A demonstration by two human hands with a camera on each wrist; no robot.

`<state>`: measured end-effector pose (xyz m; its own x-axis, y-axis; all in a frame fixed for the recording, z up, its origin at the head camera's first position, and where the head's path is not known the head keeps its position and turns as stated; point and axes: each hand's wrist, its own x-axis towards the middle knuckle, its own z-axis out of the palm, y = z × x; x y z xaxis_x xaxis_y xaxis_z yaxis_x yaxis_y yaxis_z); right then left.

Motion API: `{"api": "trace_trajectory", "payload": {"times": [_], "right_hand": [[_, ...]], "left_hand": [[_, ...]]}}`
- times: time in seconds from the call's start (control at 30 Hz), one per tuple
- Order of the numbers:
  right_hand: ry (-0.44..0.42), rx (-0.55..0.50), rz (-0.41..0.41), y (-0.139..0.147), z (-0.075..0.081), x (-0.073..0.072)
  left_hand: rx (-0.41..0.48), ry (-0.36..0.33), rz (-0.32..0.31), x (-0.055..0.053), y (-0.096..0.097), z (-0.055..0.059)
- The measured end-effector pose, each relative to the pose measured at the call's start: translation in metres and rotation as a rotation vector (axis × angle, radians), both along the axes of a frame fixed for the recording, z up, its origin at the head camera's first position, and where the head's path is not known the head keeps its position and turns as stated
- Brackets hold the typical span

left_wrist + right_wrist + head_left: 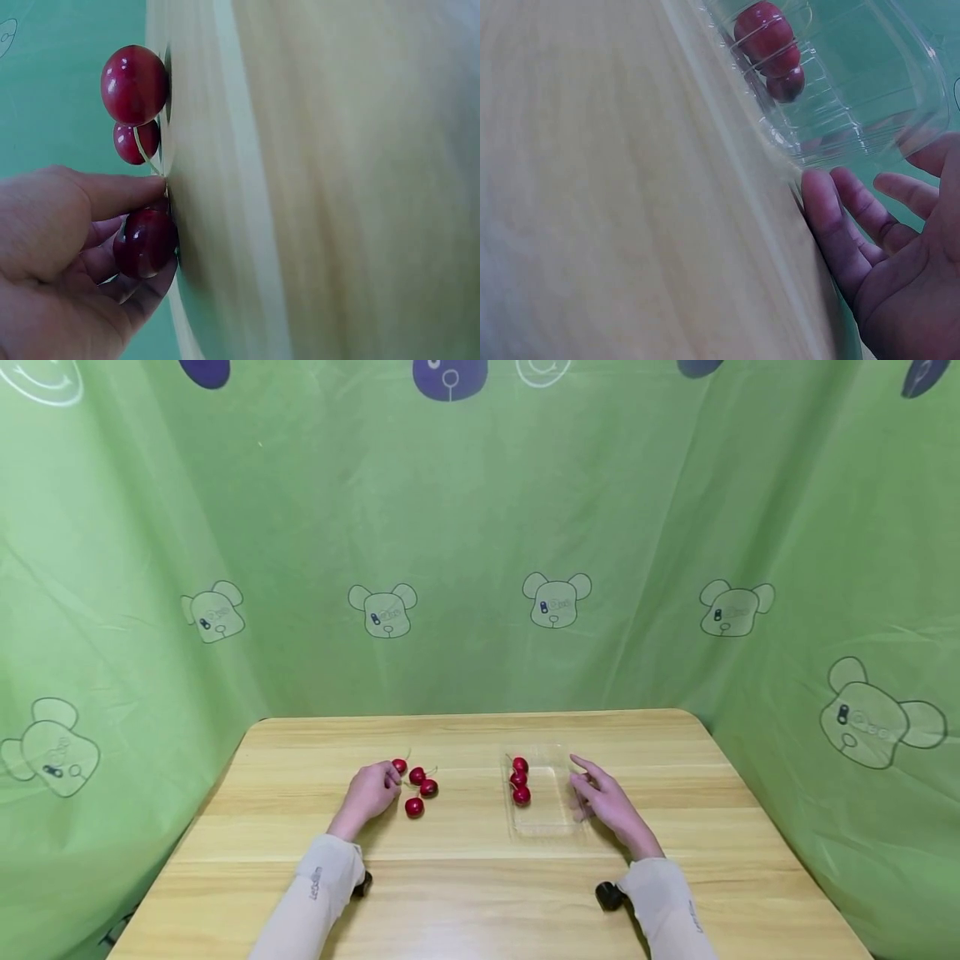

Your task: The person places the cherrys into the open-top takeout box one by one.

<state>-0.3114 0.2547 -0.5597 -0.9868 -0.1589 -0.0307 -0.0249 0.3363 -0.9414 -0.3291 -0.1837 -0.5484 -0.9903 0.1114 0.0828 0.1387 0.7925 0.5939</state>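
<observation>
My left hand is at the left group of cherries. In the left wrist view, a dark red cherry sits between the thumb and the curled fingers, low against the tabletop; the hand hides it in the head view. Several more red cherries with stems lie just right of this hand, one of them nearest me. A clear plastic box stands right of centre with three cherries along its left side. Beside the box's right wall is my right hand, fingers spread and loosely bent, fingertips at the wall.
The light wooden table has rounded far corners. A green curtain with bear-head prints hangs behind it and on both sides. Black devices are worn at both wrists, by the pale sleeves.
</observation>
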Motion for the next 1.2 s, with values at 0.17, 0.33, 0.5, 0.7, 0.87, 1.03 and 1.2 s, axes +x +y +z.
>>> {"api": "trace_trajectory", "payload": {"times": [0.17, 0.33, 0.5, 0.7, 0.87, 1.03, 1.2], "right_hand": [[-0.013, -0.004, -0.005, 0.001, -0.001, -0.001], [-0.041, -0.030, 0.007, -0.001, 0.013, 0.004], [-0.043, -0.021, 0.027, -0.006, 0.033, 0.015], [-0.039, -0.011, 0.022, -0.007, 0.036, 0.017], [-0.040, -0.008, 0.019, -0.007, 0.035, 0.015], [-0.041, -0.011, 0.021, -0.007, 0.034, 0.015], [-0.042, -0.016, 0.022, -0.007, 0.034, 0.015]], "left_hand": [[-0.008, -0.014, -0.001, 0.000, 0.001, 0.000], [0.001, -0.008, 0.001, 0.000, 0.002, 0.001], [0.011, 0.033, -0.010, 0.002, 0.003, 0.005], [0.010, 0.097, -0.022, 0.002, 0.004, 0.014], [0.036, 0.113, -0.009, 0.002, 0.005, 0.023], [0.114, 0.123, 0.021, 0.004, 0.007, 0.030], [0.206, 0.142, 0.013, 0.006, 0.009, 0.034]]}}
